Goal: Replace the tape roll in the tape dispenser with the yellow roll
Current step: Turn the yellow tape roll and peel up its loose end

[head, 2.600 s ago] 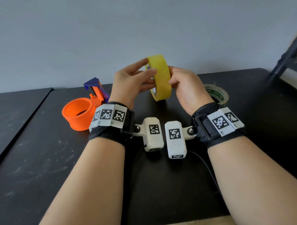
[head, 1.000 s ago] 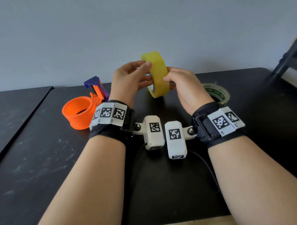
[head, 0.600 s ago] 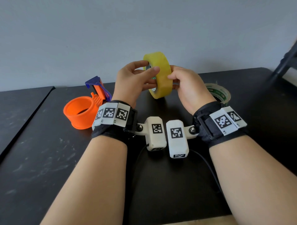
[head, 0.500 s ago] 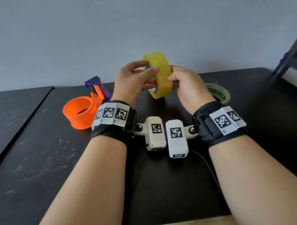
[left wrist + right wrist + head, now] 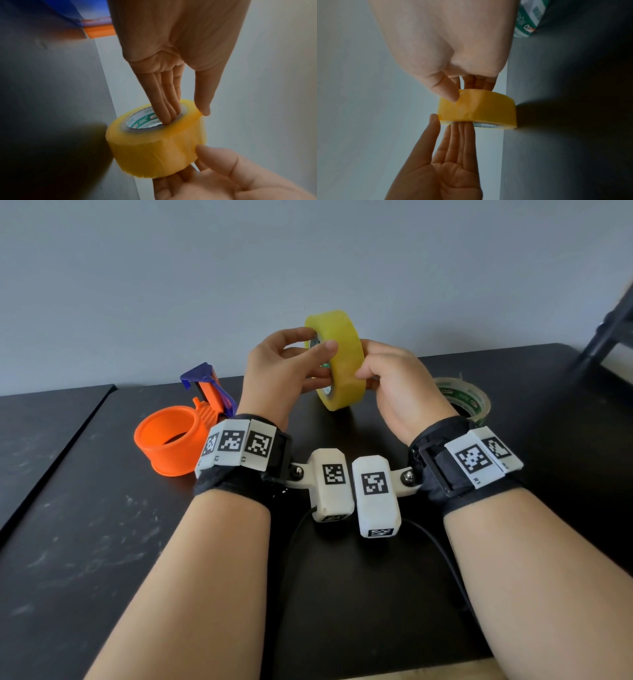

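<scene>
The yellow roll (image 5: 342,361) (image 5: 154,148) (image 5: 481,109) stands on edge in the air above the black table, held between both hands. My left hand (image 5: 320,350) (image 5: 187,111) has its fingers (image 5: 168,112) inside the printed core and its thumb on the outer rim. My right hand (image 5: 373,368) (image 5: 464,90) pinches the other side, thumb on the yellow face and fingers behind it. The orange tape dispenser (image 5: 171,440), with a blue cutter head, lies on the table to the left with its ring empty. A clear roll with a green and white core (image 5: 462,398) (image 5: 529,16) lies flat to the right.
The black table (image 5: 102,542) meets a second black surface at a seam on the far left. A black cable (image 5: 442,546) runs under my wrists. A dark frame (image 5: 609,337) stands at the far right. A grey wall is behind.
The yellow roll stays at nearly the same height between both hands. It tilted slightly and my left thumb shifted along its rim. Dispenser and clear roll have not moved.
</scene>
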{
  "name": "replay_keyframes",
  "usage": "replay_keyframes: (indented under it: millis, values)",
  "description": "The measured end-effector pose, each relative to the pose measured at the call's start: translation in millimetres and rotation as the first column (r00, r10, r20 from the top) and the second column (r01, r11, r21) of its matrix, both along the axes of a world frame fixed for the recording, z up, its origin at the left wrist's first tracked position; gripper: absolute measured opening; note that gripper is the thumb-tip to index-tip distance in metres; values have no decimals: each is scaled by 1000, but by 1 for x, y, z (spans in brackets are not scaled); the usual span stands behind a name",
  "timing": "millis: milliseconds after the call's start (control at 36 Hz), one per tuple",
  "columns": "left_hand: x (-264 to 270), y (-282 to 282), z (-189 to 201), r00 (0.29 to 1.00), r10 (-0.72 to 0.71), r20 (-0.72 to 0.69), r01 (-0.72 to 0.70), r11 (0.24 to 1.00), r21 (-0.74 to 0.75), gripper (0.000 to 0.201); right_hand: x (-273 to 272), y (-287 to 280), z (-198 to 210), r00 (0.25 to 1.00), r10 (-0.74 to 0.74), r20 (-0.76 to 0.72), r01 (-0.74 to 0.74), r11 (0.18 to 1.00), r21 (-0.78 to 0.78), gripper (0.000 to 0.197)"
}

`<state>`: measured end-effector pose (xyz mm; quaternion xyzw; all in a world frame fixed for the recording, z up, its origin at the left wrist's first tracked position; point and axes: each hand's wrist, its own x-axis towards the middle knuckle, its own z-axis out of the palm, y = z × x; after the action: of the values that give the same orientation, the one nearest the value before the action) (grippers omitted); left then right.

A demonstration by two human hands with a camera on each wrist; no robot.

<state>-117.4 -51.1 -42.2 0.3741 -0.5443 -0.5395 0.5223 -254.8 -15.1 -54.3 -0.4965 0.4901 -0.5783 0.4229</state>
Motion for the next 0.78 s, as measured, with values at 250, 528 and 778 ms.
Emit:
replay_keyframes:
  millis: [250, 528, 778]
  values:
    - [0, 2, 0, 1000, 7, 6, -7, 1000, -13, 37, -1, 1, -2, 1000, -6, -4, 6, 1000, -17, 37]
    - [1, 3, 0, 1000, 8, 8, -8, 1000, -15, 35, -1, 3, -2, 997, -29, -69, 29, 1000, -6, 50]
    - [1, 2, -1, 1000, 16, 15, -16, 1000, -22, 36, 0, 4, -2, 993, -53, -102, 54, 999, 7, 52]
